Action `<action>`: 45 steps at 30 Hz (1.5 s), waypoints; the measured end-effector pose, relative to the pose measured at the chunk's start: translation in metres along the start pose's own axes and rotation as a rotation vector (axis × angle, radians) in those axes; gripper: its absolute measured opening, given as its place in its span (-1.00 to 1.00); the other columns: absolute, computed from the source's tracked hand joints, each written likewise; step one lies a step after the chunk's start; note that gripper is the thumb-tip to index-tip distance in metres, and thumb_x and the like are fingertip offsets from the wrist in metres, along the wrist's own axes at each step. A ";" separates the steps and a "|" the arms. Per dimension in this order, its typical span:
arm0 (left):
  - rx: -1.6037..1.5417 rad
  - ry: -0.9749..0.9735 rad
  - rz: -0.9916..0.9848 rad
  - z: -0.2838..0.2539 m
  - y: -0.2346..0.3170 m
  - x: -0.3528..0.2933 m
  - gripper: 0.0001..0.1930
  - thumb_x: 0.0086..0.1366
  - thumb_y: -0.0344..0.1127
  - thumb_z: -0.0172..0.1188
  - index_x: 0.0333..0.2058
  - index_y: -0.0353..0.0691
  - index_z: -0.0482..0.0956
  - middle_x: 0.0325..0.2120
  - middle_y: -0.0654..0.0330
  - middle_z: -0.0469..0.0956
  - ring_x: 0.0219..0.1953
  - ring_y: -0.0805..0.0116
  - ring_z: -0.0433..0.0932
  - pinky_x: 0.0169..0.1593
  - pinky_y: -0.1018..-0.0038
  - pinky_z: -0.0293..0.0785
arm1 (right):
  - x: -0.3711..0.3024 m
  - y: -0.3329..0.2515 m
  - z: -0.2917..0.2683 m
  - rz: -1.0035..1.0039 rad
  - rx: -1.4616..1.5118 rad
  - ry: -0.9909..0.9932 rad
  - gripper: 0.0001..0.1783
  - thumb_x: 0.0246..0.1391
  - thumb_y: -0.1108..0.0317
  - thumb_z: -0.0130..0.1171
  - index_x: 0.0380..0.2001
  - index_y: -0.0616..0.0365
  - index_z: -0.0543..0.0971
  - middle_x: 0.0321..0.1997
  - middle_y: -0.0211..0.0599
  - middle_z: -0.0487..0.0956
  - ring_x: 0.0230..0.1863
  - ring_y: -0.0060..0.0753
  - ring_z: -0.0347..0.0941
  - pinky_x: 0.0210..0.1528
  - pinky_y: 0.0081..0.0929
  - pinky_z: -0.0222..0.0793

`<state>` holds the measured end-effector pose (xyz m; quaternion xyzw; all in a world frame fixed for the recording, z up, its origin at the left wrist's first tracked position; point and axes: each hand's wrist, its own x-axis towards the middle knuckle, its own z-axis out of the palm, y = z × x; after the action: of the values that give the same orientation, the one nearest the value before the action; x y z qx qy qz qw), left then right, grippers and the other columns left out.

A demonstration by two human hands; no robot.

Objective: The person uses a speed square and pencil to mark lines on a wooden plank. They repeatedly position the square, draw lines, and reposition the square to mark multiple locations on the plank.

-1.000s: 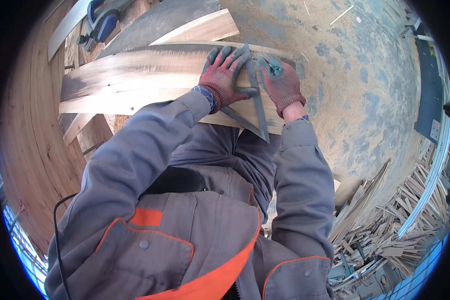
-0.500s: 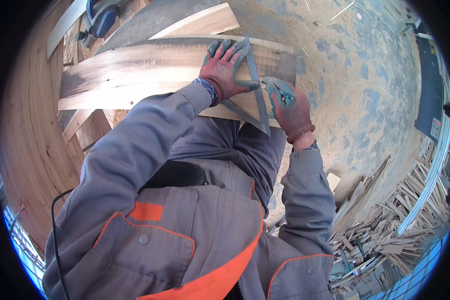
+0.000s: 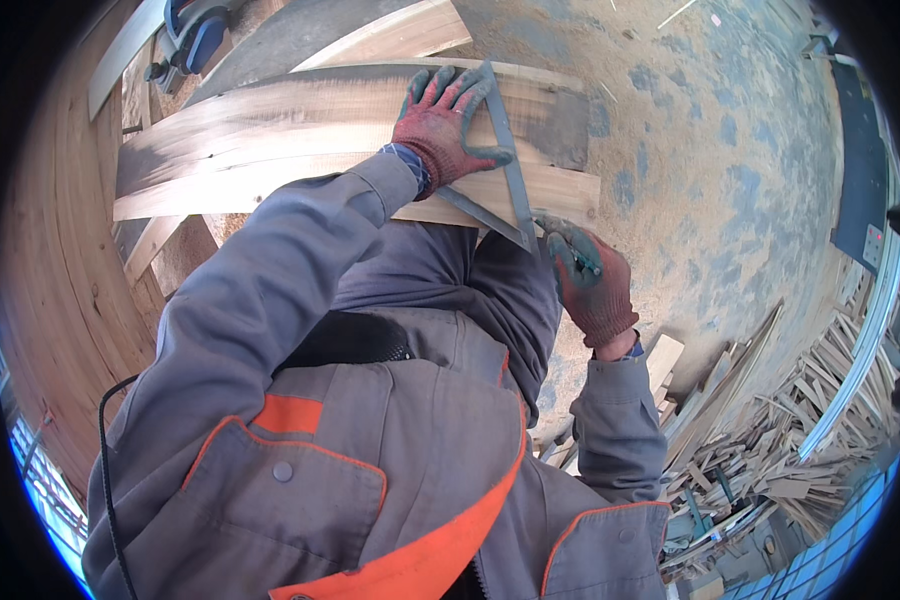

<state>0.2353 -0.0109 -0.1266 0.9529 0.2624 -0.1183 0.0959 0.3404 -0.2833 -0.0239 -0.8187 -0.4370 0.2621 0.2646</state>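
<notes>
A metal triangle square point(image 3: 510, 158) lies across two long wooden boards, the dark-streaked far board point(image 3: 300, 115) and the pale near board point(image 3: 565, 190), close to their right ends. My left hand point(image 3: 438, 130), in a red and grey-green work glove, lies flat with fingers spread on the far board. Its fingertips and thumb touch the square's slanting edge. My right hand point(image 3: 595, 285), gloved alike, is closed just off the near board's front edge, beside the square's lower corner. A small thing shows in its fingers, but I cannot make out its kind.
A blue and grey power tool point(image 3: 202, 40) sits at the far left near a large plank surface point(image 3: 60, 250). Another board point(image 3: 390, 38) lies beyond the two. Scrap wood strips point(image 3: 780, 440) are heaped at lower right. Sawdust covers the floor point(image 3: 700, 170).
My right hand has moved toward me, from beside the square's middle to its lower corner off the near board. My left hand and the square stay in place on the boards.
</notes>
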 end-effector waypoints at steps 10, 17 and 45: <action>-0.037 0.036 0.022 -0.002 -0.001 -0.001 0.21 0.05 0.61 0.28 0.53 0.08 0.07 0.56 0.11 0.02 0.59 -0.06 -0.08 0.62 0.05 -0.17 | -0.020 -0.003 0.003 0.023 0.101 0.077 -0.70 0.08 0.40 0.36 -0.07 0.11 0.68 -0.14 -0.12 0.72 -0.11 0.09 0.67 -0.09 -0.18 0.62; -0.035 0.039 0.016 0.000 -0.001 0.000 0.20 0.05 0.60 0.28 0.52 0.06 0.09 0.55 0.10 0.04 0.59 -0.08 -0.06 0.62 0.05 -0.17 | -0.022 -0.004 0.007 0.002 0.097 0.105 -0.63 0.06 0.42 0.35 -0.01 0.09 0.66 -0.12 -0.11 0.70 -0.11 0.11 0.65 -0.09 -0.17 0.61; -0.019 0.007 -0.001 0.002 0.001 0.000 0.25 0.03 0.67 0.22 0.51 -0.05 0.11 0.54 0.09 0.07 0.60 -0.02 -0.09 0.63 0.06 -0.30 | -0.024 -0.006 0.002 0.002 -0.071 0.020 -0.72 0.08 0.41 0.32 -0.10 0.12 0.65 -0.17 -0.15 0.69 -0.14 0.07 0.64 -0.13 -0.13 0.60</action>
<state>0.2358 -0.0120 -0.1284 0.9522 0.2641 -0.1127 0.1040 0.3237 -0.3007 -0.0170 -0.8306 -0.4425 0.2386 0.2394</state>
